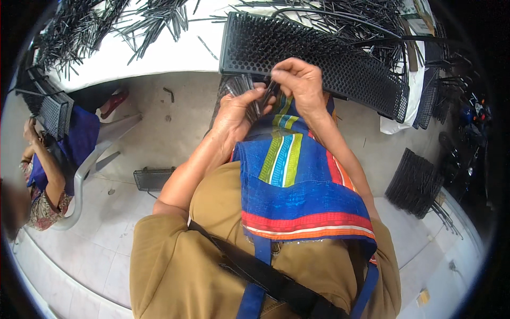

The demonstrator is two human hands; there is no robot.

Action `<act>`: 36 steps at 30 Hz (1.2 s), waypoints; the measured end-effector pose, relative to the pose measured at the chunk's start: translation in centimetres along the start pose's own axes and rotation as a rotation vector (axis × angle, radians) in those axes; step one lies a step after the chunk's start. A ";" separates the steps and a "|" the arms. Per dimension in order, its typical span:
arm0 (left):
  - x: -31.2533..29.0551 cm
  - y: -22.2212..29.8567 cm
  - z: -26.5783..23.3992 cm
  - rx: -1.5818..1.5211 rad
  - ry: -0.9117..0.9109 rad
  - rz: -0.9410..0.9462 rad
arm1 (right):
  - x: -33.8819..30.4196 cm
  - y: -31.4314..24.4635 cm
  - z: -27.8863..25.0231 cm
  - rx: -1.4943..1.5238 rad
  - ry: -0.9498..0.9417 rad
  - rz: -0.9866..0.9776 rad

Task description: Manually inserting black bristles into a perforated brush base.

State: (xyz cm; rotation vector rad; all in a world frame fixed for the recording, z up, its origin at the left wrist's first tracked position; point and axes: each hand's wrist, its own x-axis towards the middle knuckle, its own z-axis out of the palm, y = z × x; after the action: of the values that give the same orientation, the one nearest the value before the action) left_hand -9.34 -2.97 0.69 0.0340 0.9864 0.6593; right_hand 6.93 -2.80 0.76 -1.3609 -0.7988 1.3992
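Observation:
My left hand [235, 111] is closed around a bundle of thin black strips [242, 84], whose ends fan out past the fingers. Close beside it, my right hand [304, 87] has thumb and forefinger pinched together at the bundle's right side. What sits in that pinch is too small to make out. Just beyond both hands lies a long black perforated tray [366, 80] with rows of round holes. Its left part [255, 37] looks filled with dark upright pieces. A striped blue apron [303, 165] covers my lap beneath the hands.
Loose black strips [159, 24] lie in heaps on the white table [186, 56]. At the left a person [45, 165] in a patterned sleeve handles perforated trays [53, 109] beside a pale chair [87, 165]. More black trays [414, 183] [151, 179] rest on the floor.

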 end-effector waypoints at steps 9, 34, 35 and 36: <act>-0.4 -0.7 -0.6 0.183 -0.023 0.039 | 1.8 -0.7 -0.4 -0.331 0.264 -0.591; 0.1 -0.6 0.4 0.131 -0.016 0.018 | 1.5 -1.4 0.1 -0.636 0.217 -0.892; 0.1 -0.7 0.4 0.132 -0.017 0.016 | 1.4 -1.3 0.1 -0.640 0.206 -0.890; 0.1 -0.7 0.5 0.130 -0.005 0.017 | 1.4 -1.3 0.1 -0.643 0.195 -0.888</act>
State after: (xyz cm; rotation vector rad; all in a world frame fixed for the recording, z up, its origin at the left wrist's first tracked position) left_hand -8.61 -3.36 0.68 0.1589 1.0244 0.6096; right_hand 7.29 -1.12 1.54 -1.2977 -1.5493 0.3095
